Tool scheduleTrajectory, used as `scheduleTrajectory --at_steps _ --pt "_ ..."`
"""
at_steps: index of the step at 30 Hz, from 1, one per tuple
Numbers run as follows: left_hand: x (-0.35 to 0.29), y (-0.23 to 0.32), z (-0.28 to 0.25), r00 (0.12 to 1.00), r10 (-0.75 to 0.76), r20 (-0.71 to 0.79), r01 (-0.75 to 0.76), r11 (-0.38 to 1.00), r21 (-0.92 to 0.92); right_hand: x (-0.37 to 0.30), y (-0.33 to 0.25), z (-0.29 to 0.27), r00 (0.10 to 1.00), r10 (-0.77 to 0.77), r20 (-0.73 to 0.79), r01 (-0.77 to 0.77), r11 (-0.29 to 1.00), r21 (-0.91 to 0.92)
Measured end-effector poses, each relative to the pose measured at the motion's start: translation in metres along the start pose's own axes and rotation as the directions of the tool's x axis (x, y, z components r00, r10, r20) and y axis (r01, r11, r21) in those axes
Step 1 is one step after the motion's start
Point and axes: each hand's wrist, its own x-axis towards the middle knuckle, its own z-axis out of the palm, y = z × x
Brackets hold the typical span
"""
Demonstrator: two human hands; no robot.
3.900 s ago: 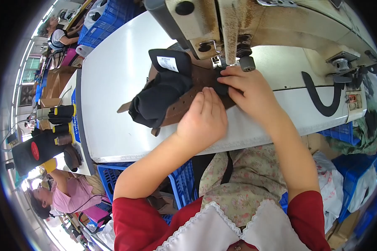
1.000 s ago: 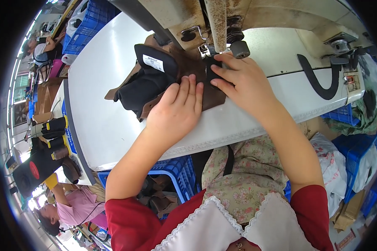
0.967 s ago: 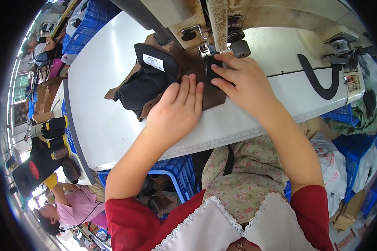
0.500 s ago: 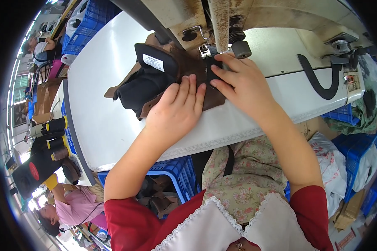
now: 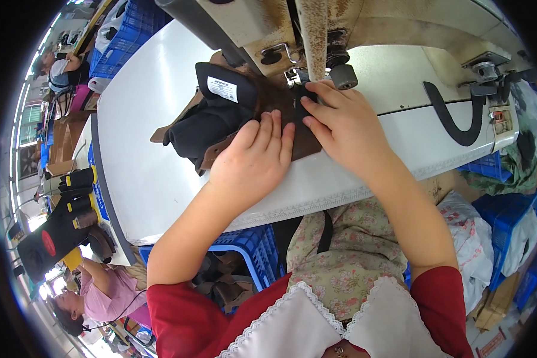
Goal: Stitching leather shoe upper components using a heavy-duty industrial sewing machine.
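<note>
A brown leather-like piece with a padded black lining and a white label lies under the sewing machine. My left hand rests flat on the brown piece, fingers stretched out beside the lining. With fingers spread, my right hand presses its fingertips on a black strip atop the brown material, close to the metal presser foot. Exactly where the needle meets the material is hidden.
A curved black strip lies on the white table at right. Below the front edge stands a blue crate of brown pieces. A person in pink works at the left; another person is farther back.
The labelled, padded piece has shifted very slightly to the right. Both hands stay on the material in nearly the same pose.
</note>
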Motion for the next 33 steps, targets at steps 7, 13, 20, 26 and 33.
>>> scheduleTrajectory --at_steps 7,13,20,26,33 --pt "0.004 0.005 -0.004 0.999 -0.037 0.037 0.036 0.999 0.034 0.001 0.005 -0.001 1.0 -0.015 0.021 0.015 1.0 -0.008" --pt "0.007 0.007 -0.003 0.999 -0.035 0.036 0.033 0.998 0.062 0.003 0.009 -0.003 0.999 -0.023 0.023 0.023 1.0 -0.005" --pt "0.01 0.006 -0.002 0.999 -0.033 0.034 0.031 0.998 0.052 0.007 0.017 -0.002 0.998 -0.052 0.024 0.052 0.999 -0.006" --pt "0.014 0.003 0.002 0.998 -0.049 0.025 0.048 0.997 0.055 0.013 0.022 -0.003 0.998 -0.06 0.007 0.06 0.997 0.047" --pt "0.017 0.0 0.005 0.999 -0.04 0.028 0.038 0.998 0.056 0.022 0.026 -0.005 0.999 0.032 -0.012 -0.031 0.992 0.121"
